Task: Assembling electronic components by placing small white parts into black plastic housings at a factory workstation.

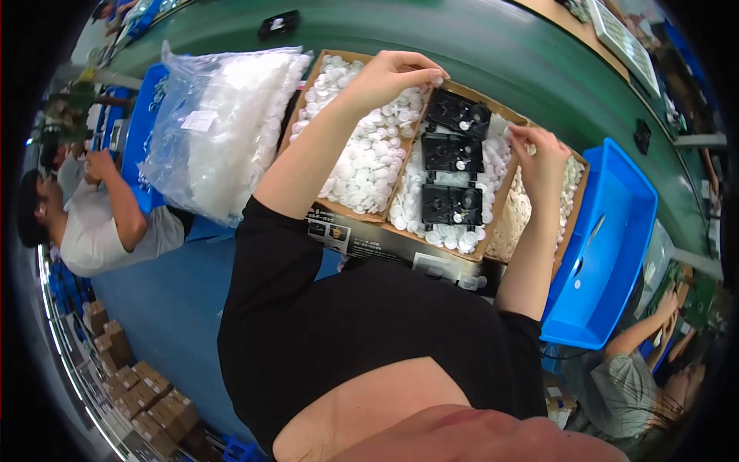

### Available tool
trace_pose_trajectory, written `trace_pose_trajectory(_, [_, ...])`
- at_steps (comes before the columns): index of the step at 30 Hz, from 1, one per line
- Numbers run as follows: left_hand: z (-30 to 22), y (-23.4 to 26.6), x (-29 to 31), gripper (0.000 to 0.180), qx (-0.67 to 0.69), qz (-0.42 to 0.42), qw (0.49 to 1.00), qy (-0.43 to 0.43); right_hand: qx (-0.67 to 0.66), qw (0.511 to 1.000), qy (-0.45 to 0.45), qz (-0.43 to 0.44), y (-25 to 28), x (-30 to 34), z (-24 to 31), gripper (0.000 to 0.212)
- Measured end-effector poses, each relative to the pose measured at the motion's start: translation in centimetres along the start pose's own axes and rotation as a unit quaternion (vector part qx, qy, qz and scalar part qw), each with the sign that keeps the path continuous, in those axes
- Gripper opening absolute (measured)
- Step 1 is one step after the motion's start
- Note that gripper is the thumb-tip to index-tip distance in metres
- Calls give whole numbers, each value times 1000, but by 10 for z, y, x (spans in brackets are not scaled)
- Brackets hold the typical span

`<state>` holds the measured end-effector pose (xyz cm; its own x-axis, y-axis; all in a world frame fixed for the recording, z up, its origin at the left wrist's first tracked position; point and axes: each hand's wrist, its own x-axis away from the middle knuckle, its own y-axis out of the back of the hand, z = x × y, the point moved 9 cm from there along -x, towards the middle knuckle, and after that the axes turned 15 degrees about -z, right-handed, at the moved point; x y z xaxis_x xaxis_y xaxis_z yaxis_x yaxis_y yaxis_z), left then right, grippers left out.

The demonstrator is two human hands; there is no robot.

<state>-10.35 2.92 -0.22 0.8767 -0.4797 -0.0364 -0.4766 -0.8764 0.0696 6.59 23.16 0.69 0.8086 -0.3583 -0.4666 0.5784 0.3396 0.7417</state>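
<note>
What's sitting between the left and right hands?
In the head view, the farthest of the three black plastic parts lies between the left hand and right hand, with small white pieces around it.

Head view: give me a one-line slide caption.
Left hand and right hand flank three black plastic units lying on small white parts in a carton.

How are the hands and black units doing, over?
Left hand: pinching small white piece. Right hand: pinched, hold unclear. Three black units: lined up on white parts. Neither hand covering them.
</note>
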Motion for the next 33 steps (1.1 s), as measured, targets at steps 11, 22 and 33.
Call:
trace_pose_trajectory(11, [-7,-26,-1,19,2,-4,1000,-25,-73,992,79,-60,-17,-15,64,13])
trace_pose_trajectory(22, [-8,-30,0,15,29,-8,998,-64,-18,985,137,-105,-20,-14,78,8])
trace_pose_trajectory(33, [-9,-37,1,14,12,-1,997,-75,5,985,148,-91,-27,-11,71,10])
